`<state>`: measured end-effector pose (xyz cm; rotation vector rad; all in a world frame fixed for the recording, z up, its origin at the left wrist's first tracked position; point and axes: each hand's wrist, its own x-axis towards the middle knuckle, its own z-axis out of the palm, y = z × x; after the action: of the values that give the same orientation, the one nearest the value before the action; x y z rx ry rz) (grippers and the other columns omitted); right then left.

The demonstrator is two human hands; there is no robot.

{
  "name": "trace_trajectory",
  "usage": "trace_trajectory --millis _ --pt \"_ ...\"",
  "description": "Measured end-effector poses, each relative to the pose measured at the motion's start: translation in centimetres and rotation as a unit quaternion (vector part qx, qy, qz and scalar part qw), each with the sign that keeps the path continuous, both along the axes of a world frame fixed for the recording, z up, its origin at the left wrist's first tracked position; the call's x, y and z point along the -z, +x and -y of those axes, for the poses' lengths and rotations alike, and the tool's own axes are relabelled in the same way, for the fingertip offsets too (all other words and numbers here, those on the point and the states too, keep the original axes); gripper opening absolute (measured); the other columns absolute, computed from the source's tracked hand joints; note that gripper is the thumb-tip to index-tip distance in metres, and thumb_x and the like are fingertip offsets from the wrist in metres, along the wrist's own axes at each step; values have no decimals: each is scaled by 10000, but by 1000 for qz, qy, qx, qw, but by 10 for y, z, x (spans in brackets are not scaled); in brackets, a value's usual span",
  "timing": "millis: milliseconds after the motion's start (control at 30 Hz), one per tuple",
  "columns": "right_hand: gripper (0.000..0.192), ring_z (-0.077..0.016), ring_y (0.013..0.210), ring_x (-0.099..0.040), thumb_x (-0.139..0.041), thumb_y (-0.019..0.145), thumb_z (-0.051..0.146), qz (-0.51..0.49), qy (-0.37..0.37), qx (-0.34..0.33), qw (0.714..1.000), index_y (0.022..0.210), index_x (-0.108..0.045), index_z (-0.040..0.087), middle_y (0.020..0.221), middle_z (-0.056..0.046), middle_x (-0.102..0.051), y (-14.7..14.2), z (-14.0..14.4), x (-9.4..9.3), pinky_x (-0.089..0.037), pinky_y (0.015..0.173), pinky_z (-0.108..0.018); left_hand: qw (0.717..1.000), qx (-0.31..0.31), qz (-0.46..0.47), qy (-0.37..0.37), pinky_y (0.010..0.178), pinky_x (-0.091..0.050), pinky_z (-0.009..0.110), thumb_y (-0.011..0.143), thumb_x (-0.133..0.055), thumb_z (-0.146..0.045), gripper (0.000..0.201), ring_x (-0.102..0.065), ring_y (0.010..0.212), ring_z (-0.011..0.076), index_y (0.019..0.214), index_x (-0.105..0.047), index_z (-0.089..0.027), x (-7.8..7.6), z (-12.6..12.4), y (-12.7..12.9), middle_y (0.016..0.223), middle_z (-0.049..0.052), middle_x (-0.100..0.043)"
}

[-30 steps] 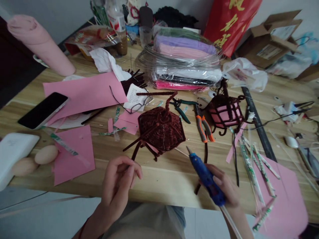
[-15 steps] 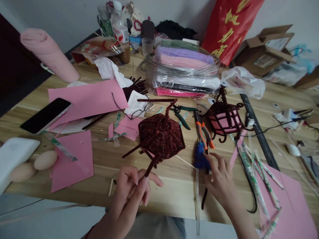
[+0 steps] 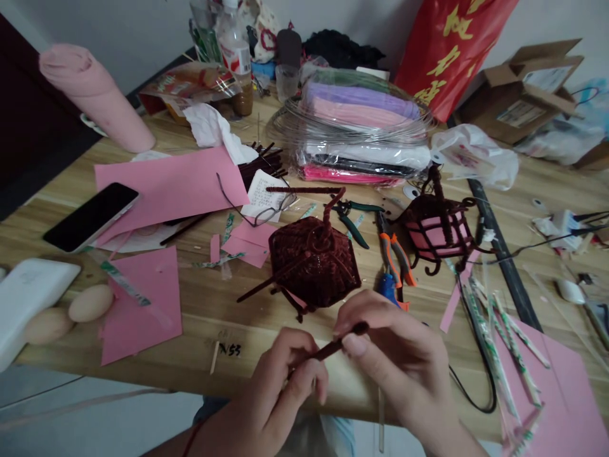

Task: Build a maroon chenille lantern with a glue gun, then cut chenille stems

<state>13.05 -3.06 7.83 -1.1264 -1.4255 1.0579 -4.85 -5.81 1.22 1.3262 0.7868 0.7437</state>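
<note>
Right hand point(image 3: 404, 368) moved from blue glue gun point(image 3: 387, 289) (parked by pliers point(image 3: 389, 257)) to brown stem point(image 3: 329, 349) | both grips pinched on stem, left hand point(image 3: 283, 384) included, nearside of woven piece point(image 3: 316, 273) | I judge: paired hold steadies it.

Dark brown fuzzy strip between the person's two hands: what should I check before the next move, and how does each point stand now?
1. Dark brown fuzzy strip held by both the left hand and the right hand: ok.
2. Strip's upper end visible: ok, it shows at the right fingertips.
3. Strip joined to the dark brown, hexagonal, fuzzy roof-like piece: not ok, a gap shows between them.
4. Blue plastic glue gun out of the hands: ok, it lies by the orange-and-grey pliers, partly hidden.
5. Glue on the strip: cannot tell, too small to see.
</note>
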Motion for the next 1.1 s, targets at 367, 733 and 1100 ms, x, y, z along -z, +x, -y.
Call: trace_trajectory --millis 367,733,1100 --pt "245 -178 783 -673 -645 888 121 24 47 25 998 1043 -754 276 857 -39 -740 3 -3 -8 -575 642 -295 991 110 21 -72 554 -392 231 1043 -271 -354 236 -441 563 119 976 -461 -232 0 -2 -7 640 -16 -506" --pt "431 -274 1238 -500 -655 867 212 173 106 69 977 1281 -604 318 1263 -83 -553 22 -44 19 -405 1066 -493 973 -11 139 -185 482 -292 190 1057 -269 -391 261 -358 492 71 959 -428 -208 24 0 23 580 -65 -495" --pt "347 -279 1328 -437 -715 798 271 161 56 42 984 1103 -550 284 1315 -93 -504 10 -59 28 -331 1140 -508 953 -29 198 -228 409 -252 180 1041 -325 -426 294 -324 416 57 868 -424 -210 18 -8 40 530 -75 -494"
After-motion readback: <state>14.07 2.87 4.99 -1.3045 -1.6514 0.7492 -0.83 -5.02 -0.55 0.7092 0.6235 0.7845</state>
